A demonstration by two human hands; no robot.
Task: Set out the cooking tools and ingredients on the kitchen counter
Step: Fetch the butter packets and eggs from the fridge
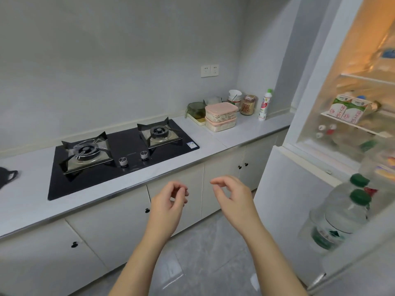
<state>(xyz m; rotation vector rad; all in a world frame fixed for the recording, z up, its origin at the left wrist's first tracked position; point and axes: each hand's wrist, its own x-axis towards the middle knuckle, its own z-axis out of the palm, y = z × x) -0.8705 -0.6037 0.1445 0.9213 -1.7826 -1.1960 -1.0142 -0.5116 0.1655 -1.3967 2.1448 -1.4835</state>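
Note:
My left hand (pixel 168 201) and my right hand (pixel 232 195) hover side by side in front of the counter's edge, fingers loosely curled, nothing in either. On the grey counter (pixel 235 133) at the back right stand two stacked pink-lidded boxes (pixel 221 116), a green-tinted container (pixel 196 110) on a cream tray, a white cup (pixel 235 96), a glass jar (pixel 248 104) and a white bottle with a green cap (pixel 265 104). To my right the fridge (pixel 320 86) stands with its door open, showing milk cartons (pixel 347 108) and large water bottles (pixel 342 212) in the door shelf.
A black two-burner gas hob (pixel 119 154) is set into the counter at the left. A dark object (pixel 7 176) lies at the far left edge. White cabinet doors (pixel 119 221) run below the counter. Grey tiled floor (pixel 203 253) lies beneath my arms.

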